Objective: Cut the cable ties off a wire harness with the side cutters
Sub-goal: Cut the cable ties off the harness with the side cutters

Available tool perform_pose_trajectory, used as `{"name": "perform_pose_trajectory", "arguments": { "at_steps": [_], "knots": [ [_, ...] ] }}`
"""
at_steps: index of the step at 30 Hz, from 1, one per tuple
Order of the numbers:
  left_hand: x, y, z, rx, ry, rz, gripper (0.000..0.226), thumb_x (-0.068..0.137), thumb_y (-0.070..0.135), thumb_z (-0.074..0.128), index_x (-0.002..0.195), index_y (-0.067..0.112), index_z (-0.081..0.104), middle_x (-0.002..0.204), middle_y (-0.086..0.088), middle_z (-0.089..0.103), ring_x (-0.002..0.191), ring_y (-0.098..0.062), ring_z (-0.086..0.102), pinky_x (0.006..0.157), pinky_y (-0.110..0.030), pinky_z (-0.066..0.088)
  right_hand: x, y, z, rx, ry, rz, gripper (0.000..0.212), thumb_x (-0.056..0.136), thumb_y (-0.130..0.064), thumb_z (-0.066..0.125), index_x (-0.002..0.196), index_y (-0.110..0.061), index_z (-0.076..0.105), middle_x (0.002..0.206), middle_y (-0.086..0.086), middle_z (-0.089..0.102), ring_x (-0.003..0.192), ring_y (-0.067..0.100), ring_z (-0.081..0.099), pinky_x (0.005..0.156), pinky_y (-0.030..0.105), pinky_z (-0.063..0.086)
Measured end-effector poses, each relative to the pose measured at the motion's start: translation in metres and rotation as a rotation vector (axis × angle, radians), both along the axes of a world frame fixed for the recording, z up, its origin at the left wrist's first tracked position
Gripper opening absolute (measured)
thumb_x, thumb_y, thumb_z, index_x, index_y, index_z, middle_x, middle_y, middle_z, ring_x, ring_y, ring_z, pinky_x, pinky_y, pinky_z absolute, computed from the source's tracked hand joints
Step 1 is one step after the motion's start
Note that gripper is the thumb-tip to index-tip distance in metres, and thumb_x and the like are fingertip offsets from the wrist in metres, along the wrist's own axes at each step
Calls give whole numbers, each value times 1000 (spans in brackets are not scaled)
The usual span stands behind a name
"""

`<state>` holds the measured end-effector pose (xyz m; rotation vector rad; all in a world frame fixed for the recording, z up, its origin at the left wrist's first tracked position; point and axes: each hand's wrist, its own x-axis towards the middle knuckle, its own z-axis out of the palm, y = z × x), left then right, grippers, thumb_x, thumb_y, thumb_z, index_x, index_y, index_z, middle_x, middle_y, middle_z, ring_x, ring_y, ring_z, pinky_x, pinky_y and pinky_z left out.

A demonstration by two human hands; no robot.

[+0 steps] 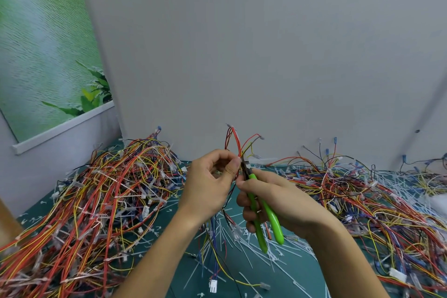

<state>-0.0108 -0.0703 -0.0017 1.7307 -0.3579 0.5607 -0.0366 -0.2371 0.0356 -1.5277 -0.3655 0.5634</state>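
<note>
A smooth grey wall (266, 55) stood behind a teal surface (193, 271), with a glossy green leaf poster (43, 43) at the left. Tangled heaps (96, 201) of thin red, yellow and blue wires lay on either side, with stiff white cut ties (244, 247) strewn between them. The wire harness (238, 143) ran roughly upright, ends splayed above, pinched in the curled fingers of the left hand (208, 184). The right hand (283, 198) gripped the side cutters (272, 218), slick green handles slanting down-right, dark nose up at the harness

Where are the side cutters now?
Head view, just right of centre: the right hand grips the side cutters, their tip at the wire harness that the left hand holds.
</note>
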Motion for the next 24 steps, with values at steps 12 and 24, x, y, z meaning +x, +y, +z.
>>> {"name": "perform_pose_trajectory", "arguments": {
  "at_steps": [12,24],
  "knots": [
    [-16,-6,10,225,-175,174,8,96,26,68,94,20,71,82,12,68,81,-8,65,68,-26,52,3,-4,-4,52,-13,50,7,104,-17,53,103,-11,49,68,0,51,55,17,47,56,34,48],
    [-22,-9,11,481,-425,294,9,99,14,65,102,6,69,91,0,64,78,-17,61,64,-38,53,14,-10,-13,-10,-127,-22,25,110,-22,50,89,-23,64,73,7,49,60,22,49,58,34,46]
  ]
}}
